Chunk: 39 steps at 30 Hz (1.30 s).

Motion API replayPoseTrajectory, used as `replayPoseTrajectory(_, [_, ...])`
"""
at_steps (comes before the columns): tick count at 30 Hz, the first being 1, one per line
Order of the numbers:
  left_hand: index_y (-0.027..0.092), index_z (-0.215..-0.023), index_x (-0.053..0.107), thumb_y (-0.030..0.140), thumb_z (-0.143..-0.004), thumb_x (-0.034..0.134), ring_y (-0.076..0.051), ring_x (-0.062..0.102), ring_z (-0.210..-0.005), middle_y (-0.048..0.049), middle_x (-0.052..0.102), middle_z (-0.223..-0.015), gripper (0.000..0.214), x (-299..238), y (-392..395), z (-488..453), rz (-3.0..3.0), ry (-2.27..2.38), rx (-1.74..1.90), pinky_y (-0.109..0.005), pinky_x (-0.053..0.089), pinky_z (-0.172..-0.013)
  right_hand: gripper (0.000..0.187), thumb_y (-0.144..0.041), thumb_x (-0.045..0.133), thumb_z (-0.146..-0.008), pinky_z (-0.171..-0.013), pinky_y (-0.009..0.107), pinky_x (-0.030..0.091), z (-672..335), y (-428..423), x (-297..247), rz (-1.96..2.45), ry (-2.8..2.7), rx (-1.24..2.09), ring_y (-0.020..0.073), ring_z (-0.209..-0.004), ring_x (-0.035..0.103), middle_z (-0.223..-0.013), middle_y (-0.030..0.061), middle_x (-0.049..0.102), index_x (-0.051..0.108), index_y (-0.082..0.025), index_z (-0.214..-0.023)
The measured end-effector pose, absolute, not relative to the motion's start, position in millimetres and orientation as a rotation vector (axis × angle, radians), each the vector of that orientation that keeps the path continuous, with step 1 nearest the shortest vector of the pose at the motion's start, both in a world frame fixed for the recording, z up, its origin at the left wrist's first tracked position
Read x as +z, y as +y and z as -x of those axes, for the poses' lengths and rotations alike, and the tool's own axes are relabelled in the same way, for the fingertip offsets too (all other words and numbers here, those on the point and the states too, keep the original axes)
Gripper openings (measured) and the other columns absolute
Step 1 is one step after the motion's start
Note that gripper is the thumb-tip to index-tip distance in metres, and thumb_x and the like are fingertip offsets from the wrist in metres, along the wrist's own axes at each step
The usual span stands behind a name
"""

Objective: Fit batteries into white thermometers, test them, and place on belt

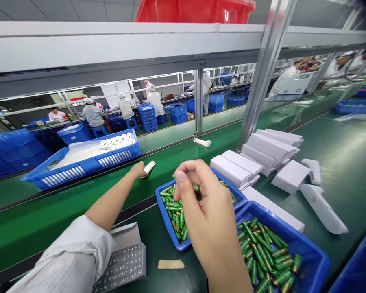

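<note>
My left hand (138,169) reaches out over the green conveyor belt (79,203) and is closed on a small white plastic device (149,167). My right hand (205,211) hovers over a small blue tray (166,219) of green batteries, fingers pinched on a green battery (196,187). A second blue tray (311,260) with several green batteries (262,252) sits at the lower right.
White boxes (262,156) lie stacked to the right, with white plastic devices (321,207) beside them and one more white plastic device (201,142) on the belt. A blue basket (79,165) holds white parts. A perforated metal box (125,260) sits near my left sleeve. Other workers sit at lines behind.
</note>
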<state>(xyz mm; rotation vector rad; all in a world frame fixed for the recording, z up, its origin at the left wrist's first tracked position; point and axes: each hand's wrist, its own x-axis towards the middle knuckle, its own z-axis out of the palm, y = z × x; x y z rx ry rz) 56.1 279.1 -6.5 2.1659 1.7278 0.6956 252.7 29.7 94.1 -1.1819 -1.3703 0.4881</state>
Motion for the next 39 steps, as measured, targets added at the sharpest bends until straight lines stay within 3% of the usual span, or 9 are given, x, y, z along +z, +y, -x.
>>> replayPoseTrajectory(5, [0.013, -0.106, 0.060, 0.030, -0.075, 0.066, -0.023, 0.063, -0.084, -0.0053, 0.066, -0.088, 0.036, 40.7, 235.5, -12.4, -2.009, 1.807, 0.973, -0.038, 0.048, -0.081, 0.013, -0.030, 0.041, -0.096, -0.046, 0.021, 0.028, -239.3, 27.2, 95.3, 1.148, -1.538, 0.558, 0.0128, -0.056, 0.048, -0.064, -0.0040, 0.054, 0.050, -0.025, -0.088])
replayPoseTrajectory(9, [0.021, -0.127, 0.045, 0.039, -0.085, 0.050, -0.020, 0.059, -0.098, -0.0064, 0.062, -0.111, 0.046, 69.0, 144.7, 13.0, -1.838, 1.607, 1.419, -0.031, 0.048, -0.082, 0.010, -0.026, 0.045, -0.095, -0.054, 0.022, 0.035, -223.9, 19.4, 99.5, 0.980, -1.677, 0.603, 0.0126, -0.064, 0.054, -0.069, -0.0042, 0.056, 0.051, -0.025, -0.087])
replayPoseTrajectory(14, [0.023, -0.117, 0.057, 0.037, -0.091, 0.046, -0.012, 0.053, -0.068, -0.0028, 0.055, -0.083, 0.032, 86.8, 29.1, 15.3, -0.944, 0.773, 2.016, -0.021, 0.049, -0.059, 0.013, -0.021, 0.047, -0.094, -0.060, 0.023, 0.038, -190.3, -0.7, 102.4, 0.631, -1.949, 0.654, 0.0110, -0.065, 0.055, -0.071, -0.0043, 0.058, 0.050, -0.022, -0.081])
replayPoseTrajectory(17, [0.021, -0.115, 0.058, 0.027, -0.095, 0.034, -0.008, 0.045, -0.056, -0.0025, 0.050, -0.079, 0.032, 93.1, -6.9, 12.7, -0.638, 0.604, 2.091, -0.016, 0.042, -0.046, 0.021, -0.025, 0.045, -0.096, -0.059, 0.025, 0.037, -157.1, -13.5, 92.5, 0.387, -2.113, 0.431, 0.0114, -0.060, 0.053, -0.066, -0.0027, 0.060, 0.051, -0.021, -0.077])
replayPoseTrajectory(23, [0.019, -0.101, 0.060, 0.028, -0.097, 0.031, -0.007, 0.043, -0.056, -0.0032, 0.048, -0.079, 0.031, 100.7, -31.4, 19.3, -0.553, 0.451, 2.015, -0.016, 0.043, -0.047, 0.036, -0.016, 0.037, -0.096, -0.050, 0.031, 0.024, -101.6, -29.2, 58.9, 0.381, -2.033, -0.074, 0.0121, -0.046, 0.037, -0.047, -0.0025, 0.048, 0.047, -0.019, -0.062])
replayPoseTrajectory(27, [0.017, -0.090, 0.060, 0.031, -0.097, 0.030, -0.007, 0.044, -0.056, -0.0033, 0.049, -0.078, 0.034, 101.4, -37.8, 22.9, -0.640, 0.338, 1.987, -0.015, 0.044, -0.049, 0.027, -0.044, 0.050, -0.091, -0.049, 0.024, 0.030, -101.3, -29.4, 61.1, 0.514, -2.076, 0.508, 0.0115, -0.053, 0.041, -0.063, -0.0029, 0.050, 0.045, -0.021, -0.077])
replayPoseTrajectory(31, [0.022, -0.102, 0.058, 0.031, -0.097, 0.031, -0.007, 0.043, -0.055, -0.0025, 0.050, -0.079, 0.028, 101.0, -37.3, 21.0, -0.682, 0.301, 1.969, -0.014, 0.043, -0.048, 0.028, -0.040, 0.056, -0.085, -0.047, 0.018, 0.031, -103.6, -25.6, 67.6, 0.606, -2.026, 1.413, 0.0095, -0.056, 0.039, -0.066, -0.0048, 0.040, 0.037, -0.022, -0.075])
replayPoseTrajectory(36, [0.022, -0.096, 0.058, 0.031, -0.096, 0.033, -0.008, 0.045, -0.057, -0.0027, 0.050, -0.079, 0.027, 100.5, -31.6, 26.0, -0.649, 0.346, 2.030, -0.016, 0.044, -0.051, 0.018, -0.038, 0.053, -0.090, -0.060, 0.022, 0.042, -105.1, -20.2, 68.9, 0.597, -1.858, 1.475, 0.0114, -0.067, 0.048, -0.081, 0.0001, 0.052, 0.047, -0.021, -0.085])
replayPoseTrajectory(39, [0.023, -0.101, 0.059, 0.029, -0.095, 0.035, -0.009, 0.046, -0.057, -0.0024, 0.050, -0.078, 0.025, 101.4, -28.8, 30.8, -0.650, 0.385, 2.054, -0.017, 0.044, -0.052, 0.017, -0.040, 0.050, -0.092, -0.053, 0.022, 0.042, -113.6, -17.7, 74.4, 0.686, -1.690, 1.426, 0.0103, -0.056, 0.049, -0.085, 0.0024, 0.060, 0.049, -0.023, -0.096])
